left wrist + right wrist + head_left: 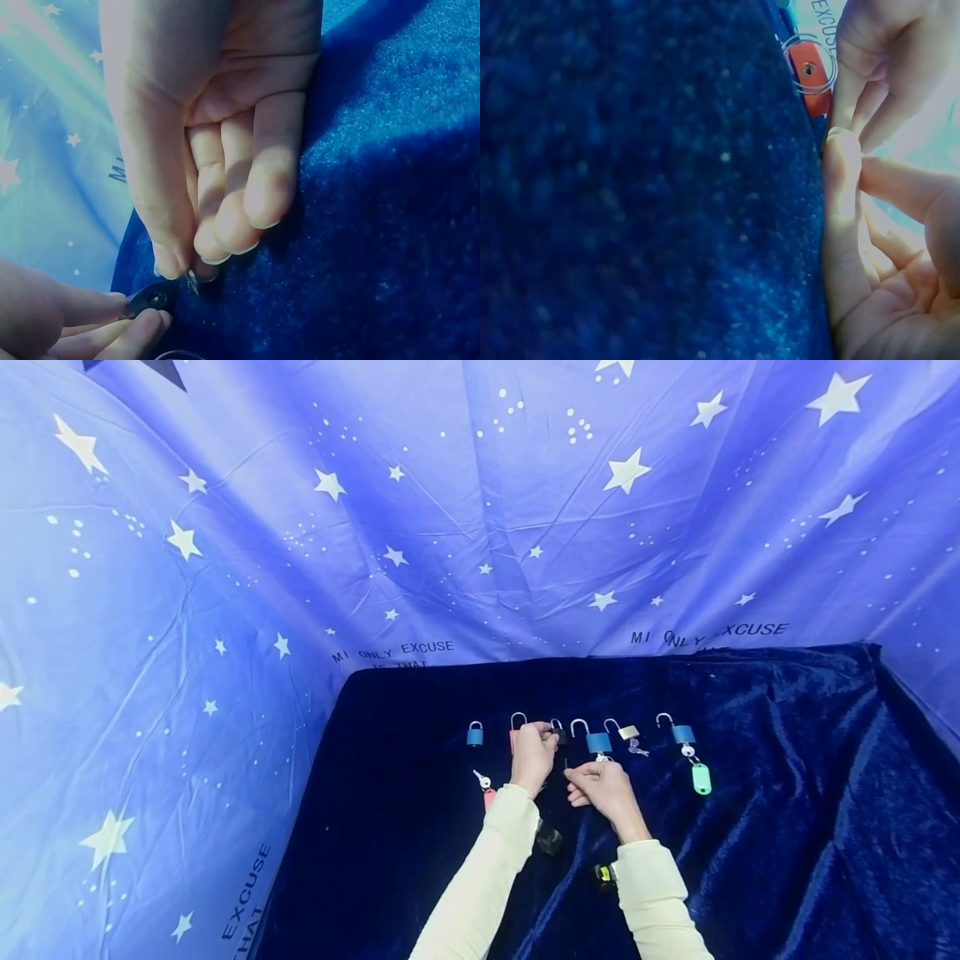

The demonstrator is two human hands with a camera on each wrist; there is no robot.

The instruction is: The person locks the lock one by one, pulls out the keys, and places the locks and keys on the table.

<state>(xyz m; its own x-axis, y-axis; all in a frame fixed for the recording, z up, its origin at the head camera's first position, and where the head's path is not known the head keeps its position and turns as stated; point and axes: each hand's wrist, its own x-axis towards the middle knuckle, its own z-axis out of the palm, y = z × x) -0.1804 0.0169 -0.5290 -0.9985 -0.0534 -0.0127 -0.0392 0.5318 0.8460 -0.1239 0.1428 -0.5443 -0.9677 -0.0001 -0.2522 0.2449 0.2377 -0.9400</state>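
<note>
My left hand (534, 756) pinches a small black padlock (146, 300), its shackle showing beyond my fingers in the head view. My right hand (606, 789) pinches a small thin metal key (193, 283) between thumb and forefinger, close to the padlock's body. Most of the key is hidden by the fingertips. A red padlock (810, 75) with a raised shackle lies beside my left hand, partly covered by it. Just beyond my right hand lies a blue padlock (598, 742) with its shackle open and keys below it.
At the row's left end lies a closed blue padlock (475, 737). Keys with a red tag (490, 799) lie below it. Rightward are an open brass padlock (628, 733) with keys and an open blue padlock (682, 734) with a green tag (701, 779). Dark blue plush cloth (787, 827) lies underneath.
</note>
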